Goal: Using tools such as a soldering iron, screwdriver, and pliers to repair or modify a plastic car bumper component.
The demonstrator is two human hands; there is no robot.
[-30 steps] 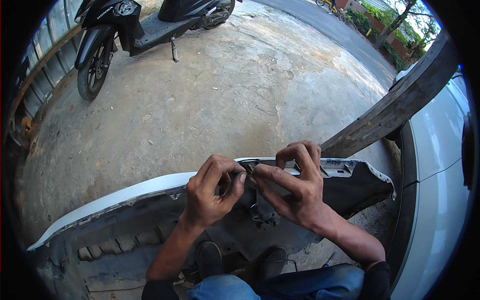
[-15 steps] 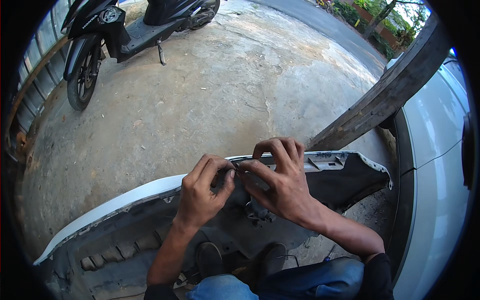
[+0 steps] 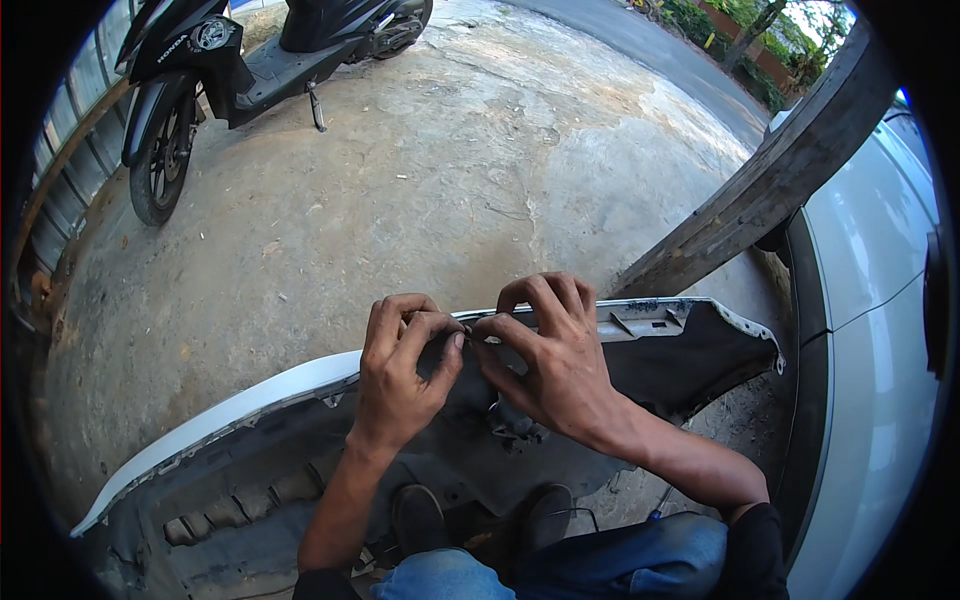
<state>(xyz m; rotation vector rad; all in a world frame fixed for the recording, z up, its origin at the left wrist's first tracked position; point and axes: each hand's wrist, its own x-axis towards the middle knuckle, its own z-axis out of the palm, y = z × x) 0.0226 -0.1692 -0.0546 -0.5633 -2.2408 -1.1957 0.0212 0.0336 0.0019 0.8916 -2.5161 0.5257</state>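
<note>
A long white car bumper (image 3: 235, 402) lies in front of me with its dark inner side (image 3: 590, 450) facing up. Over its far edge, near the middle, my left hand (image 3: 400, 372) and my right hand (image 3: 565, 370) meet at the fingertips. Both hands pinch thumb against forefinger around a tiny dark piece (image 3: 467, 331), too small to name. The right hand's other fingers arch above the bumper's rim. Below the hands, a dark fitting (image 3: 515, 425) sits on the inner side.
A slanting wooden post (image 3: 750, 190) stands beyond the bumper's right part. Along the right is a white car (image 3: 880, 380). A black scooter (image 3: 270, 80) is parked at far left on the concrete floor (image 3: 400, 210). My shoes (image 3: 418, 518) are close to the bumper; a blue-handled tool (image 3: 654, 515) lies by my knee.
Both hands have shifted very slightly left, still joined at the fingertips. The left hand's fingers have spread a little further apart, while its pinch stays closed.
</note>
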